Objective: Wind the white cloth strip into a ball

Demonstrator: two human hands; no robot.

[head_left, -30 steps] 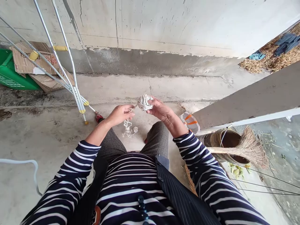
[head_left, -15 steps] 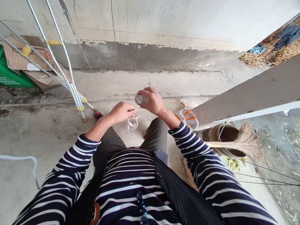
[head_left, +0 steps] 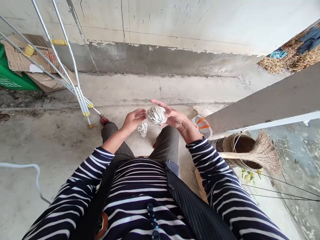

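Observation:
A ball of whitish cord (head_left: 155, 115) is held up in front of my knees. My right hand (head_left: 178, 120) grips its right side, with one finger stretched out above it. Close against the ball's left side is my left hand (head_left: 135, 120), its fingers drawn together on the cord; the exact pinch is partly hidden. A loose, tangled bunch of the same cord (head_left: 143, 128) dangles just below the left fingertips, over the concrete floor.
Metal crutches (head_left: 79, 96) stand at the left before a cardboard box (head_left: 32, 58) and a green bag (head_left: 11, 75). To the right are a clear plastic container with orange strips (head_left: 203, 126), a bucket (head_left: 231, 143) and a straw broom (head_left: 265, 153). A wall runs along the front.
The ball has come lower and turned, and my right fingers have spread around it. My left hand has moved right, up against the ball. The loose tangle has bunched together beneath my left hand.

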